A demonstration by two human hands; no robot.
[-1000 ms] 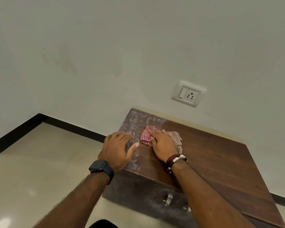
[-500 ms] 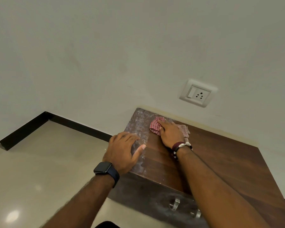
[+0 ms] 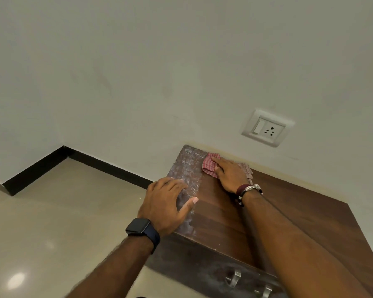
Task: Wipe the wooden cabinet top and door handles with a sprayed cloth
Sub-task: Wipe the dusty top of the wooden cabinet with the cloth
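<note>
Two hands down on one wooden cabinet top (image 3: 289, 211), seen from the head view. Right hand (image 3: 229, 175) flat on the cloth (image 3: 210, 166), fingers stretched out, pressing down rather than pinching, not curled round anything. Cloth small, soft, red-and-white checked and crumpled, lying at the far edge of the top, right by the wall (image 3: 138, 82); hard to tell whether touching it. Left hand (image 3: 166, 203) open too, palm down near the left front corner, holding nothing, most likely just for steadying.

Just left of the cloth, a pale, dusty, speckled strip (image 3: 187, 168), running the long way from the wall edge to the front edge, down the left side of the top. Right of that strip, dark, smooth, shiny brown wood with long plank lines. So probably next: sliding the cloth left onto the strip, then back towards the front. Right hand nearer the far end of the strip; left hand resting on the near end, in the way, likely needing to lift.

Lower down, on the dull, dusty front of the cabinet, two small door handles (image 3: 233, 278), curved shiny metal, well apart from the cloth, looking not yet wiped. Higher up, a white socket plate (image 3: 267, 127) on the wall. Left of the cabinet, smooth pale floor (image 3: 63, 211).
</note>
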